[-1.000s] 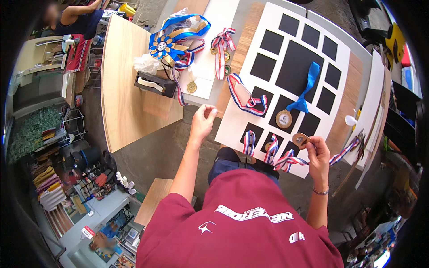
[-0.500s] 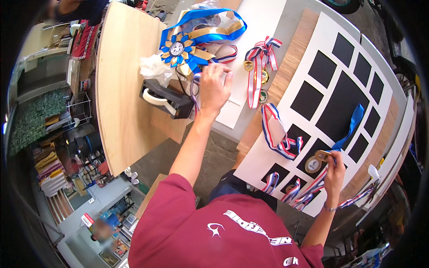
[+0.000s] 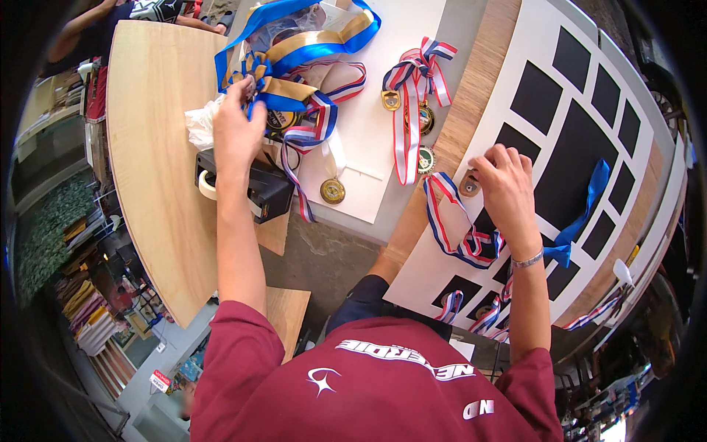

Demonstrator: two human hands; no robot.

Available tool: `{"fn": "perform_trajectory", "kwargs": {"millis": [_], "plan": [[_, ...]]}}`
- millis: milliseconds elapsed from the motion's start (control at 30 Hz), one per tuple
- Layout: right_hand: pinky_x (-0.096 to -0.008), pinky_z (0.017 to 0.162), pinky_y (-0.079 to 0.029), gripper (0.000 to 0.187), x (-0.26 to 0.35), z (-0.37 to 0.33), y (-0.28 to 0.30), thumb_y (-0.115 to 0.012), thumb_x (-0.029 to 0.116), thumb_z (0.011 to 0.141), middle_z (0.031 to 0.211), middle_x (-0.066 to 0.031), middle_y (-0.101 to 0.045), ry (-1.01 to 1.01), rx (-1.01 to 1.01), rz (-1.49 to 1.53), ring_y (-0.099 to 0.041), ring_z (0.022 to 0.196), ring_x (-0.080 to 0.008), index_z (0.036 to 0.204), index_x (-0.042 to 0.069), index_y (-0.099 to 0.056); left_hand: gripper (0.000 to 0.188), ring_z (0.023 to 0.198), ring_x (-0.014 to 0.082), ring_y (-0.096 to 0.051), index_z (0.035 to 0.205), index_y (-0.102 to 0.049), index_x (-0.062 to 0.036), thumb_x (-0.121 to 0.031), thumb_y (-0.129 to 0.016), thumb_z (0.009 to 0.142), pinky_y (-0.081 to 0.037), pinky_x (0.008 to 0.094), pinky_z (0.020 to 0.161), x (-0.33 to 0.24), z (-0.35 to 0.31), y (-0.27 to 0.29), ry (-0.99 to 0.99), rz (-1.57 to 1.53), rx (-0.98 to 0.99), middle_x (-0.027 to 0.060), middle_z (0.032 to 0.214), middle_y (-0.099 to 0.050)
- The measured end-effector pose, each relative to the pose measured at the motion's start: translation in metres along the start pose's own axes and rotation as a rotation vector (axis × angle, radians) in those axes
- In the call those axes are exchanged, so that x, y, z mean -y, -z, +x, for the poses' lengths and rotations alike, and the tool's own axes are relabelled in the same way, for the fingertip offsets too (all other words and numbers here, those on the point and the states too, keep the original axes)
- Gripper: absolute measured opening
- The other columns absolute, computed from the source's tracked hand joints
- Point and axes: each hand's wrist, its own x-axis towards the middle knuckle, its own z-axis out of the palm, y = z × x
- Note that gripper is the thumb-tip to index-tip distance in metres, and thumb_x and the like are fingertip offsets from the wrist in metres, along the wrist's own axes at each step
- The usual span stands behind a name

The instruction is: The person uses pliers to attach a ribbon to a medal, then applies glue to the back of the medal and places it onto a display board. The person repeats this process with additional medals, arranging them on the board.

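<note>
My left hand [image 3: 239, 129] is closed on the blue-and-gold ribbon rosette [image 3: 276, 92], its fingers pinching near the centre. My right hand [image 3: 507, 188] holds a small gold medal [image 3: 469, 184] over the left side of the white mat board [image 3: 482, 140] with black windows. Left of it, a red-white-blue ribbon [image 3: 449, 239] curls on the board. A blue ribbon [image 3: 585, 210] lies across the windows on the right. Between my hands, a round gold medal [image 3: 333, 191] on a white ribbon rests on a white sheet [image 3: 368, 158]. Beyond the sheet's right edge lie bow-tied striped ribbons [image 3: 420, 74] with medals.
A black tape dispenser [image 3: 265, 191] and crumpled white plastic [image 3: 202, 125] stand beside my left forearm. Pale plywood [image 3: 151, 155] extends to the left. More striped ribbons [image 3: 486, 317] hang at the board's near edge. Another person's arm [image 3: 81, 26] shows at the far left.
My left hand has moved left onto the rosette. My right hand has let go of the blue ribbon and moved up and left, with a small gold medal now in its fingers.
</note>
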Motion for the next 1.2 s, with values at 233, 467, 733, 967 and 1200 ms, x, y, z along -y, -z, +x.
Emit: {"fn": "perform_trajectory", "kwargs": {"millis": [233,467,733,967,1200], "plan": [[-0.0407,0.084,-0.044,0.022,0.047,0.073,-0.026,-0.072,0.019,0.084,0.098,-0.0061,-0.061,0.061,-0.202,0.128,-0.060,0.096,-0.0255,0.103,0.009,-0.065,0.023,0.076,0.0280,-0.072,0.110,-0.069,-0.0020,-0.007,-0.060,0.090,-0.054,0.0353,0.070,0.003,-0.010,0.035,0.040,0.054,-0.381,0.0179,0.088,-0.073],[-0.0421,0.086,-0.046,0.037,0.081,0.121,-0.076,-0.078,0.030,0.079,0.102,-0.0101,-0.060,-0.191,-0.192,-0.033,-0.060,0.098,-0.0265,0.099,0.004,-0.060,0.023,0.068,0.0280,-0.069,0.107,-0.068,-0.0021,-0.001,-0.064,0.085,-0.051,0.0340,0.065,-0.001,-0.025,0.056,-0.009,0.068,-0.415,0.0181,0.075,-0.067],[-0.0444,0.089,-0.044,0.034,0.086,0.133,-0.082,-0.078,0.021,0.078,0.104,-0.0122,-0.060,-0.354,-0.133,0.091,-0.060,0.102,-0.0300,0.101,0.004,-0.059,0.021,0.091,0.0321,-0.070,0.107,-0.069,-0.0017,0.002,-0.058,0.089,-0.055,0.0378,0.081,0.007,-0.057,0.040,-0.081,-0.001,-0.109,0.0169,0.102,-0.071],[-0.0431,0.077,-0.049,0.027,0.086,0.138,-0.078,-0.076,0.016,0.081,0.094,-0.0127,-0.066,-0.416,-0.109,0.334,-0.064,0.084,-0.0307,0.096,0.001,-0.060,0.012,0.088,0.0305,-0.067,0.098,-0.070,-0.0024,-0.002,-0.065,0.087,-0.053,0.0386,0.078,-0.024,-0.052,0.026,-0.216,-0.063,-0.101,0.0132,0.094,-0.071],[-0.0220,0.067,-0.046,0.026,0.077,0.111,0.048,-0.064,0.013,0.098,0.099,-0.0065,-0.065,-0.344,-0.544,1.383,-0.055,0.076,-0.0091,0.119,-0.002,-0.062,0.031,0.097,0.0275,-0.061,0.105,-0.069,-0.0063,-0.019,-0.078,0.078,-0.045,0.0402,0.084,-0.041,-0.036,-0.005,-0.369,0.142,0.124,0.0084,0.101,-0.066]]}}
